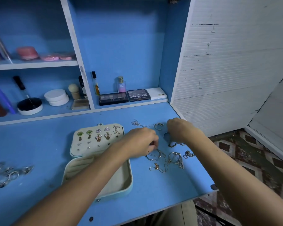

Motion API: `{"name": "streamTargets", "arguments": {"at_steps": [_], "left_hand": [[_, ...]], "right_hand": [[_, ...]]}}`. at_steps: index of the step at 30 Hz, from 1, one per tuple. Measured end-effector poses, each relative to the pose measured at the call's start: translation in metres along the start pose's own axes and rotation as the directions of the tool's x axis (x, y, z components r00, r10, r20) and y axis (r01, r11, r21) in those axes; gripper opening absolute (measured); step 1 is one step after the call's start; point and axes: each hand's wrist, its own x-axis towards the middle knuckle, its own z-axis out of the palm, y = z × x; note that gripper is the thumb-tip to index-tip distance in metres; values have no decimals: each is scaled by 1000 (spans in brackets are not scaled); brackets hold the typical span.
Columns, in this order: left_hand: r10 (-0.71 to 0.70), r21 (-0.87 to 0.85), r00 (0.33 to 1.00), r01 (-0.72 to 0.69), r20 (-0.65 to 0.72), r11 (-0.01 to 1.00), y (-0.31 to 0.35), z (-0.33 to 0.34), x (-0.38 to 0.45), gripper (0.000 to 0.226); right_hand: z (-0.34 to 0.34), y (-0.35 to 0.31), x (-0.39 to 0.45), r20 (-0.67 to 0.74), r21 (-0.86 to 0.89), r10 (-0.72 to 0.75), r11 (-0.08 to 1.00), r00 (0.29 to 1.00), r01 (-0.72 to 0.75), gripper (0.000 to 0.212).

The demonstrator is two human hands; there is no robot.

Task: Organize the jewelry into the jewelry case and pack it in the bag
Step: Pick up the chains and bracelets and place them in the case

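Two bare forearms reach over the front edge of the blue desk. Nearest, the jewelry case lies open in the middle of the desk; its lower tray is partly covered by the left forearm, and its raised lid panel carries rows of earrings, green ones, butterflies, triangles and small studs. Toward the left edge sits a loose cluster of rings, blurred at this angle. Right of the case, near the right edge, lies a scatter of chains and bracelets, tangled in places. The left hand is curled knuckles-up over this scatter, fingertips pinching what looks like a thin bracelet, though the grip is partly hidden. Just beyond, the right hand bends downward with fingers closed on a chain beside a dark round piece; how firmly it holds is hard to tell. Farther back, one more necklace stretches along the desk. At the back edge, shelf compartments hold eyeshadow palettes, a perfume bottle, and white jars.
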Motion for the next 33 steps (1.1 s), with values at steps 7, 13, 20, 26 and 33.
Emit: {"name": "streamTargets", "arguments": {"at_steps": [7,13,20,26,33], "left_hand": [[2,-22,1000,-2,-14,1000,1,0,-1,13],[-9,-92,999,6,-30,996,-1,-2,-3,8],[-74,-212,997,65,-31,975,-5,-4,-6,8],[-108,-278,993,91,-47,956,-8,-8,-8,16],[-116,-271,991,94,-67,958,-8,-16,-14,17]], "right_hand": [[-6,-3,1,68,-75,-36,996,997,41,16],[-3,-2,-2,8,32,-15,999,1000,14,6],[-2,1,-2,-59,127,8,992,998,0,12],[-3,7,-2,-71,188,-23,982,997,36,23],[-1,12,-4,-171,298,-28,951,985,79,28]]}}
